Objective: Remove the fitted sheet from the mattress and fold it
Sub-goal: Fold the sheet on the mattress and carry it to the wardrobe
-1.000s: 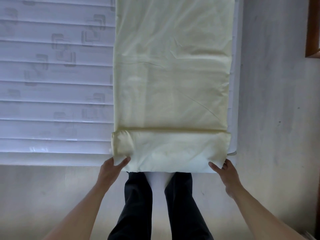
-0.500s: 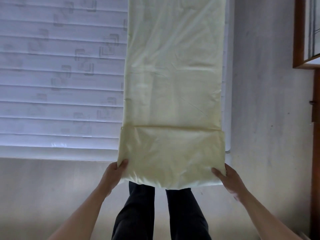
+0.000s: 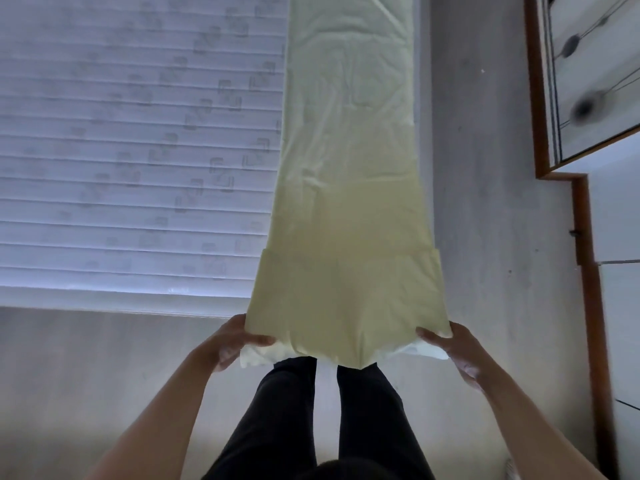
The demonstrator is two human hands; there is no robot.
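Note:
The pale yellow fitted sheet (image 3: pixel 349 174), folded into a long narrow strip, runs along the right side of the white quilted mattress (image 3: pixel 138 150). Its near end is lifted off the mattress toward me, with a folded-over band across it. My left hand (image 3: pixel 232 341) grips the near left corner, thumb on top. My right hand (image 3: pixel 453 348) grips the near right corner the same way. The far end of the sheet runs out of the top of the view.
Grey floor (image 3: pixel 491 202) lies to the right of the mattress and in front of it. A wood-framed cabinet or door (image 3: pixel 585 98) stands along the right edge. My dark-trousered legs (image 3: pixel 311 410) stand under the sheet's near end.
Both hands have lifted the sheet's near end up and toward me, off the mattress edge. The view has shifted left, showing more of the cabinet on the right.

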